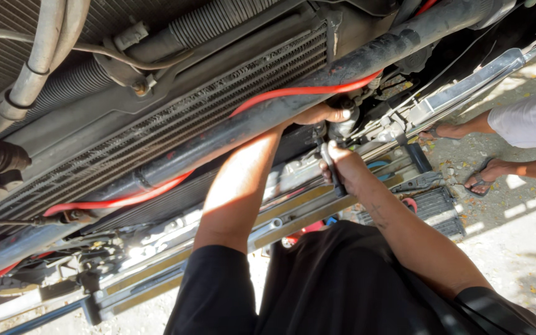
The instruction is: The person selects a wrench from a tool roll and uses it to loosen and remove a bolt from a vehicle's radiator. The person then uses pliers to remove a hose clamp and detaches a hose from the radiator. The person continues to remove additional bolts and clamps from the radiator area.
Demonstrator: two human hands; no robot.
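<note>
My left hand (322, 115) reaches up under a thick black crossbar (231, 127) at the vehicle's front. Its fingers are curled on a dull metal fitting (345, 127), and the bar hides part of the hand. Just below, my right hand (350, 169) is closed around the dark handle of a slim tool (332, 166) that points up toward the same fitting. A red hose (293, 93) runs along the crossbar, passing right above my left hand. Both forearms come up from my black sleeves at the bottom of the view.
A finned radiator core (175, 124) lies behind the bar, with grey corrugated hoses (44, 49) at upper left. Yellowish metal rails (293, 211) cross below my arms. On the gravel at right stand another person's sandalled feet (485, 177) and white trouser legs (531, 121).
</note>
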